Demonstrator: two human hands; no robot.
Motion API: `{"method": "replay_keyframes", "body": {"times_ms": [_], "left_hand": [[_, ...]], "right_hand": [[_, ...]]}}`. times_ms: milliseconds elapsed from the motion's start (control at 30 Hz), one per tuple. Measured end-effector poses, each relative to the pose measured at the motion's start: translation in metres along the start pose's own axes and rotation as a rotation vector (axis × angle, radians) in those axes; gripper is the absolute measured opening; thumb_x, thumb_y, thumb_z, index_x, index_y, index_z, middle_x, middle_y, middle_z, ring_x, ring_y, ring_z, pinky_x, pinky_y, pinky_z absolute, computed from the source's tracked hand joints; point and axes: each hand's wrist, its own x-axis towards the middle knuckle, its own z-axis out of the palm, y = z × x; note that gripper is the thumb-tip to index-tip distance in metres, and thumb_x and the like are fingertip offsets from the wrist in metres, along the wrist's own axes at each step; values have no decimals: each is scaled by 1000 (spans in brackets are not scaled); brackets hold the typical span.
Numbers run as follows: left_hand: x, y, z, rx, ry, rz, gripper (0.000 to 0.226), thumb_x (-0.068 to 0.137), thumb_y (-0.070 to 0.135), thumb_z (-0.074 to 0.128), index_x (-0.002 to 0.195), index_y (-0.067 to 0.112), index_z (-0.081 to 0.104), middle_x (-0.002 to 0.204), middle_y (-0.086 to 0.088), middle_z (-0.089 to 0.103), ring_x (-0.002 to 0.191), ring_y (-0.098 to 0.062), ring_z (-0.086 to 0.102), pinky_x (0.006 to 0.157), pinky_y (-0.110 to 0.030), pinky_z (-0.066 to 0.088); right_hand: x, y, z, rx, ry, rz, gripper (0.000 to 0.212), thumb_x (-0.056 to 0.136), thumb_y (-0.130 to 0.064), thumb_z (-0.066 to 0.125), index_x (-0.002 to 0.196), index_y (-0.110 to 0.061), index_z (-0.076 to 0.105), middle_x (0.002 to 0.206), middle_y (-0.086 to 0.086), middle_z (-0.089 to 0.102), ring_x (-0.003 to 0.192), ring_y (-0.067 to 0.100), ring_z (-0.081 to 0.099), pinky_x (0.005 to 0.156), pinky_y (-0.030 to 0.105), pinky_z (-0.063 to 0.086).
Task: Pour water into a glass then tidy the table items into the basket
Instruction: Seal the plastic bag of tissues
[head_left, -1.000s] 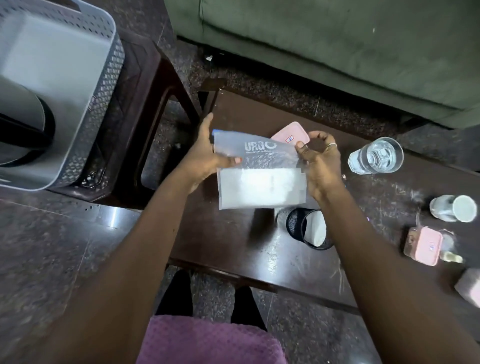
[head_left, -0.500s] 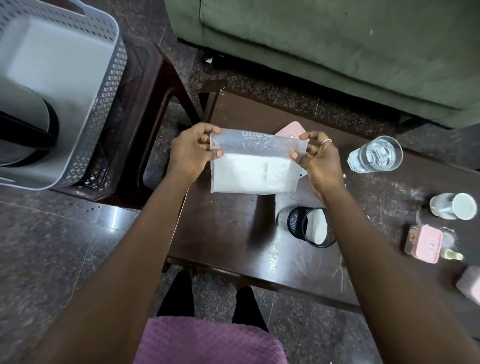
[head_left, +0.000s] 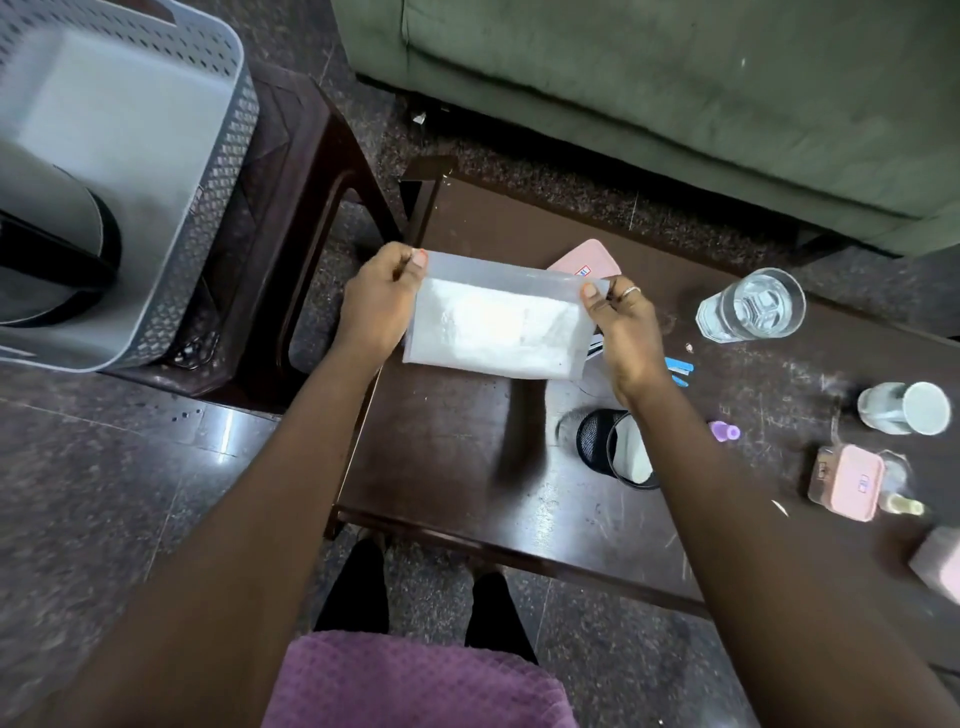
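Both hands, left (head_left: 376, 306) and right (head_left: 626, 332), pinch a clear pouch (head_left: 493, 327) by its top corners above the table (head_left: 441, 441). A glass (head_left: 750, 306) of water stands at right; the basket (head_left: 208, 197) sits at left.

dark table (head_left: 452, 457) | on it: water glass (head_left: 750, 306), tipped mesh cup (head_left: 613, 447), mug (head_left: 904, 408), pink box (head_left: 849, 480)

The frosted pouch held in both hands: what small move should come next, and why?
Probably carry the pouch leftward toward the grey basket. The glass already holds water, so tidying seems underway. The left hand and right hand pinch the pouch's top corners above the table, and the basket shows open room.
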Motion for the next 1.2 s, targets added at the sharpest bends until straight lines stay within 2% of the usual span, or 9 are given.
{"method": "replay_keyframes", "body": {"times_ms": [100,200,300,467,600,733,900,1067,1200], "left_hand": [[4,-5,3,-15,6,-16,23,96,44,34,88,25,46,89,-14,61,78,-25,56,71,-40,45],[10,-12,9,73,77,-75,23,96,45,33,98,24,44,93,-8,58,79,-23,51,70,-35,39],[15,-26,15,137,71,-219,38,95,45,37,121,18,40,118,-14,58,100,-32,55,83,-38,41],[10,-55,24,83,-65,-310,80,84,47,59,144,16,16,143,-15,40,128,-33,42,98,-35,36],[2,-70,35,294,14,-216,95,78,51,65,147,18,9,151,-17,24,138,-36,21,112,-47,21],[-24,-88,57,675,-54,11,87,80,62,51,147,29,7,157,-8,5,142,-37,5,114,-53,6],[-39,-118,67,832,-200,108,67,87,58,41,143,44,7,158,4,-3,143,-37,-5,114,-56,3],[-41,-125,69,843,-199,82,65,88,60,35,143,46,1,158,3,-8,143,-37,-10,113,-57,0],[-45,-108,77,858,-142,150,66,89,57,38,144,43,4,158,-1,0,143,-39,-4,111,-61,2]], "right_hand": [[1,4,10,-45,4,20,11,97,-22,45,87,-25,49,96,4,61,87,17,56,80,37,47],[3,13,19,-144,62,17,0,96,-26,45,97,-26,45,93,3,58,81,16,55,75,32,46],[1,26,28,-163,81,62,38,94,-29,50,127,-16,37,102,-5,56,85,4,54,76,16,40],[-10,53,38,-53,-89,194,76,78,-9,70,140,-18,27,130,7,53,114,22,55,99,36,44],[-18,76,44,-450,-115,168,89,73,-18,76,145,-20,23,150,15,17,138,26,24,114,38,23],[-33,107,51,-1003,-222,-139,79,85,-29,61,147,-22,12,155,15,-10,143,35,-6,117,42,2],[-47,135,62,-1176,-387,-23,65,94,-32,45,146,-36,6,157,-7,-10,143,32,-6,115,45,4],[-53,119,61,-1057,-336,-147,60,93,-25,48,146,-25,19,158,4,4,144,27,-1,115,38,4],[-63,84,44,-955,-55,-391,43,84,-4,58,127,-2,52,136,21,49,131,36,40,108,45,33]]}}
